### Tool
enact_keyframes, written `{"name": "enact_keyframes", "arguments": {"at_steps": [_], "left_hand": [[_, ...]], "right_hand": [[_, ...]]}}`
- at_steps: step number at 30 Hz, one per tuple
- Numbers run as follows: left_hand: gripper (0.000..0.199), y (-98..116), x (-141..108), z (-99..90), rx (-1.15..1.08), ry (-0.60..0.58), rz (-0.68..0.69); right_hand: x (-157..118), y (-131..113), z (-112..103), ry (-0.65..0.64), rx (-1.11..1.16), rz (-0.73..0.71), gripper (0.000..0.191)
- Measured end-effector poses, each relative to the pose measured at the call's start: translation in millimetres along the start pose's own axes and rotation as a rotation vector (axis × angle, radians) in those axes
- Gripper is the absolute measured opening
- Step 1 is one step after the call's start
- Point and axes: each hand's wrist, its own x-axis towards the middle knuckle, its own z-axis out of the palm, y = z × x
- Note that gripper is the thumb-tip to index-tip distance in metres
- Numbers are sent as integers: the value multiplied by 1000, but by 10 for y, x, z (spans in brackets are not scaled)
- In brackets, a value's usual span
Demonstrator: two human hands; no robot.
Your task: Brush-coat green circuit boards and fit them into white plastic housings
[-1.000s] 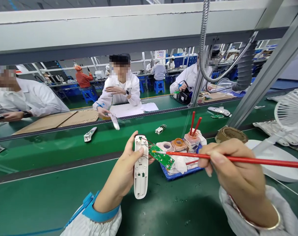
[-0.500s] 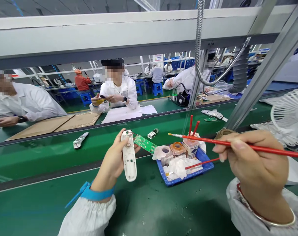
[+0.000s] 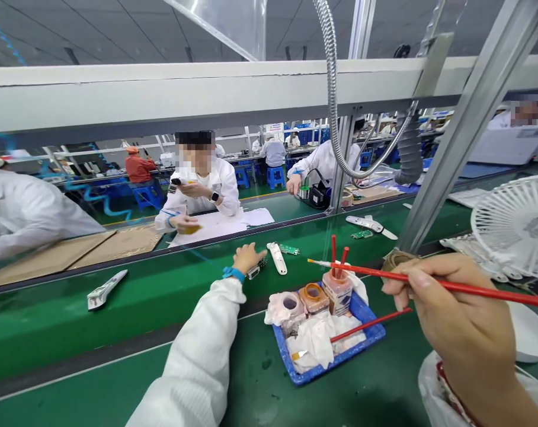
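- White plastic housing (image 3: 276, 258), just right of centre in the head view, has been released by the left hand (image 3: 247, 258) and now lies on the green belt (image 3: 184, 284), with the green circuit board (image 3: 289, 249) beside its upper end.
- By this change, the housing and board have been left unsupported by either hand; whether wires still join them cannot be made out.
- The left hand has been brought over a small component assembly (image 3: 256, 270), left of the housing. Its fingers are loosely spread and bent; whether the assembly is gripped or merely touched cannot be told.
- At right, a red-handled brush (image 3: 371, 271) is grasped between the thumb and fingers of the right hand (image 3: 467, 317). Its tip is held clear of the board, pointing left.
- Below the brush, at lower centre-right, a blue tray (image 3: 340, 359) is seen, with an orange-rimmed jar (image 3: 314, 299), crumpled tissue (image 3: 316, 344) and a second red-handled brush (image 3: 369, 325), laid across its right rim.
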Motion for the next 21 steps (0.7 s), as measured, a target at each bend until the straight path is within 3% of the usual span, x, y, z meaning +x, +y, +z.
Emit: {"name": "enact_keyframes", "arguments": {"at_steps": [4,8,11,15,21], "left_hand": [[31,-374,-116,-155,117,-17,-11],[32,-395,-107,-198,82,-17,-43],[32,-122,82,-223,-41,-27,-99],[33,422,449,-171,-286,-62,-145],[33,1063,922,167,-611,-76,-145]], "right_hand": [[30,37,10,1,-30,22,13],[18,20,-22,-41,-23,1,13],[11,-28,-81,-31,-9,-31,13],[44,-87,-157,13,7,-56,13],[132,-108,-317,136,105,-21,12]]}}
